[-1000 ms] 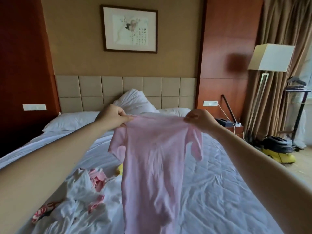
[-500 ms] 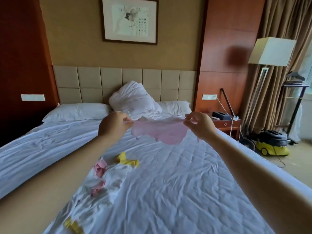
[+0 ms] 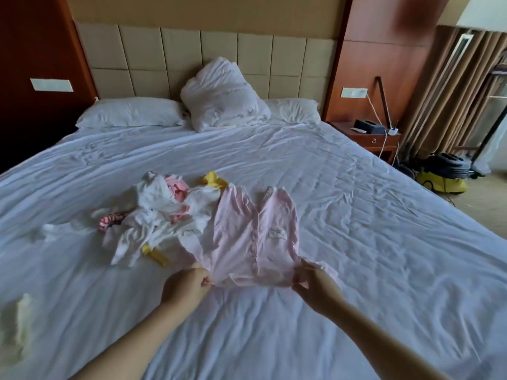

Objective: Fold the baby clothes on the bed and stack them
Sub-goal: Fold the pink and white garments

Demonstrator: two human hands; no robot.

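A pale pink baby romper [image 3: 255,234] lies spread flat on the white bed [image 3: 384,242], legs pointing toward the headboard and shoulders nearest me. My left hand [image 3: 186,286] pinches its left shoulder. My right hand [image 3: 315,286] pinches the right shoulder. To the left of the romper sits a loose pile of baby clothes [image 3: 162,212] in white, pink and yellow, unfolded.
Pillows [image 3: 219,100] lie against the padded headboard. A small pale cloth [image 3: 19,325] rests at the bed's near left. A nightstand [image 3: 370,135] with a cable, a floor lamp and a yellow machine [image 3: 441,176] on the floor stand to the right of the bed.
Both hands brought the pink romper down from mid-air and laid it flat on the bed, still pinching its shoulders. My view tilted downward.
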